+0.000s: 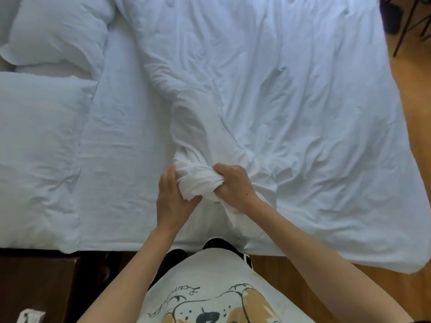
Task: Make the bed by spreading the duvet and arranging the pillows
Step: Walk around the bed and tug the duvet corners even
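Both grips, left hand (173, 201) and right hand (233, 183), clutch the duvet's (291, 101) bunched corner.

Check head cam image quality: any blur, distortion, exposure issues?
Head view: soft overall, no sharp detail; wide-angle bends the bed edge; even, cool, dim light; white duvet keeps its creases, no glare; both hands, left hand and right hand, readable; dark cabinet underexposed.

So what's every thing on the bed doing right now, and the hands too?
Duvet: crumpled, not spread, one bunched corner lifted in both hands.
Left hand: grips the bunch.
Right hand: grips the bunch.
Near pillow: lying flat.
Far pillow: lying rumpled at the bed's head.
Sheet: bare, wrinkled.
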`<state>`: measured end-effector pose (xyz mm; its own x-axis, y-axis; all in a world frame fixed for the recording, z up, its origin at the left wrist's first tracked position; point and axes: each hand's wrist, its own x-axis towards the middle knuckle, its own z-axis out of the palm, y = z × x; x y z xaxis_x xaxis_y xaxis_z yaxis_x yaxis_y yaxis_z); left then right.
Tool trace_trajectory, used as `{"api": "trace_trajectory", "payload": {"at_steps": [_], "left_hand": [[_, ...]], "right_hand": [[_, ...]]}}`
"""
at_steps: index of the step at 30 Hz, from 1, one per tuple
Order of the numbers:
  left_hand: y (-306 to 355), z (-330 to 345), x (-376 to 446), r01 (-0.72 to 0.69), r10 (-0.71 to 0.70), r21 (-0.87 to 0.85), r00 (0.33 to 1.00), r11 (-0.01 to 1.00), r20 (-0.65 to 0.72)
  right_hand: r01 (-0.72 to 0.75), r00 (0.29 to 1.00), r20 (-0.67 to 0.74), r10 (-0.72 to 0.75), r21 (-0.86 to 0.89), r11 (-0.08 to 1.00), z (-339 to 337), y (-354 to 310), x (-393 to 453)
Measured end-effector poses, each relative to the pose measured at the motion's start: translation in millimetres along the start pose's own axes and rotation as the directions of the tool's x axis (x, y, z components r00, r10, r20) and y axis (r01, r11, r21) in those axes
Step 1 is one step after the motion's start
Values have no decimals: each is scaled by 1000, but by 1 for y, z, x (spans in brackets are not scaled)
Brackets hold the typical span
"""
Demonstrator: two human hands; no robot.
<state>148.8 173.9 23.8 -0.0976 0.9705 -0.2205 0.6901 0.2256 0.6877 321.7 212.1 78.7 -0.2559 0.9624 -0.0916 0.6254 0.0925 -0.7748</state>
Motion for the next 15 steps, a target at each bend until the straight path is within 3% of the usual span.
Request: {"api": "trace_trajectory", "payload": {"at_steps": [3,5,10,13,15], "left_hand": [[7,14,-4,131,-135,-88,990,988,-44],[10,16,4,129,-137,-105,988,986,-74],[19,-32,31,-211,248,206,953,956,-176],[33,-73,27,-409,503,401,849,820,-162],[41,-97,18,-486,610,474,778,735,-148]], "right_hand": [[-55,997,-53,58,54,997,-7,1,-9],[-49,997,-59,51,41,998,-12,2,-14],[-29,995,-94,19,-112,993,-31,21,-19],[29,979,-182,-95,-334,942,-31,20,-24],[121,973,-137,-186,-385,915,-17,5,-29]]}}
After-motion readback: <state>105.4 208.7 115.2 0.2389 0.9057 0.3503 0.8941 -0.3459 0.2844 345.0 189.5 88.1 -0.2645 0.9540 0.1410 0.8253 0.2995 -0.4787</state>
